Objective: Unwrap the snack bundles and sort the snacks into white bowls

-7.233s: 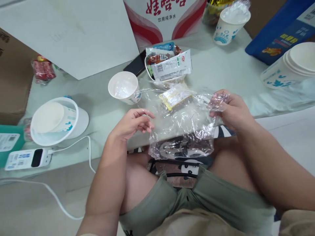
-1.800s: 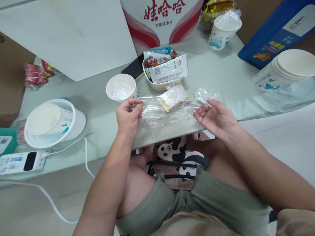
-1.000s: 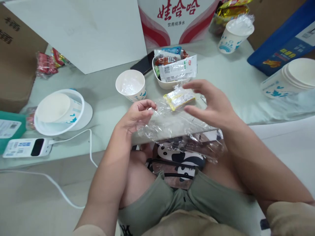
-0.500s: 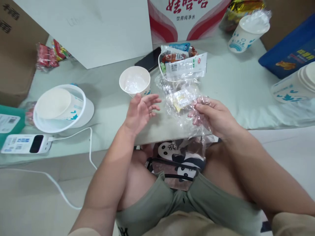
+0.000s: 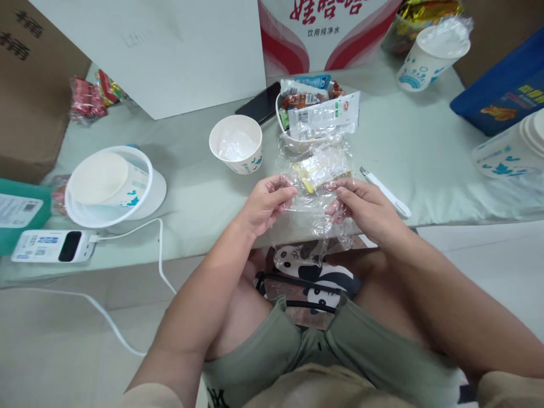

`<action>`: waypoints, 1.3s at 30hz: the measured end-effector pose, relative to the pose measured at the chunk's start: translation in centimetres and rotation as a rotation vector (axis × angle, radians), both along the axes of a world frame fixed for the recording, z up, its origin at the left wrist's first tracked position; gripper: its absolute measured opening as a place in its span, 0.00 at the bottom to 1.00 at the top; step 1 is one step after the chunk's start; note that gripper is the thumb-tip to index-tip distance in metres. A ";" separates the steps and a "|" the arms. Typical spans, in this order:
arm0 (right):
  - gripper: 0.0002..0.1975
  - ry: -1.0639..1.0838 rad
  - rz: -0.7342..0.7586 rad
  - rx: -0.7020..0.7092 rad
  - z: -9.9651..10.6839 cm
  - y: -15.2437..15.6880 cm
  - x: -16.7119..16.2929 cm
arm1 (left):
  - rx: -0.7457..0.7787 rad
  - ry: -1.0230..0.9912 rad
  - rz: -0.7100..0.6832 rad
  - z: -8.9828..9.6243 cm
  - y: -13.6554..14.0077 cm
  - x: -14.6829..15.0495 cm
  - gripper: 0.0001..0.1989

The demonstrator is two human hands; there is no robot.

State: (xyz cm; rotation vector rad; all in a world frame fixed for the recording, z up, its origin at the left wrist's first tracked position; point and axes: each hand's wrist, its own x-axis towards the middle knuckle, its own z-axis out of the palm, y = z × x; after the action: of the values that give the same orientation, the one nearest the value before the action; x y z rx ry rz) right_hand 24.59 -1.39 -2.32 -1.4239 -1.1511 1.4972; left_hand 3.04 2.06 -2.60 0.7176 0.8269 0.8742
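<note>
A clear plastic bag [image 5: 312, 201] is stretched between my two hands over the table's front edge. Inside or against it is a small packet with yellow edges [image 5: 321, 170]; I cannot tell which. My left hand [image 5: 270, 205] pinches the bag's left side. On the right side, my right hand [image 5: 361, 204] grips the plastic between thumb and fingers. Just beyond the bag stands a white bowl [image 5: 321, 116] heaped with wrapped snacks. A paper cup [image 5: 237, 144] with clear plastic in it is to the left. A white utility knife [image 5: 386, 194] lies right of my right hand.
At the left are a white basin [image 5: 157, 190] with a paper cup in it and a white power bank [image 5: 53, 246] with a cable. A dark phone [image 5: 260, 103] lies behind the cup. Boxes line the back. Stacked cups [image 5: 510, 150] and a blue bag [image 5: 501, 90] are at right.
My left hand has moved right and closed on the plastic bag, spreading it. My right hand keeps its grip. The utility knife now shows beside my right hand.
</note>
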 end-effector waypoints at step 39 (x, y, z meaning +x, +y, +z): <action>0.07 -0.759 -0.039 0.799 -0.8 -1.0 0.5 | 0.828 0.867 -0.067 0.2 -1.4 -1.3 0.14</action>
State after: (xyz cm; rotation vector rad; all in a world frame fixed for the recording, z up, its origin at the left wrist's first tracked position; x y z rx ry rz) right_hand 25.09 -2.40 -3.12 -1.4039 -1.8678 0.3062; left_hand 1.79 0.63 -2.45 1.9243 1.1827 0.8290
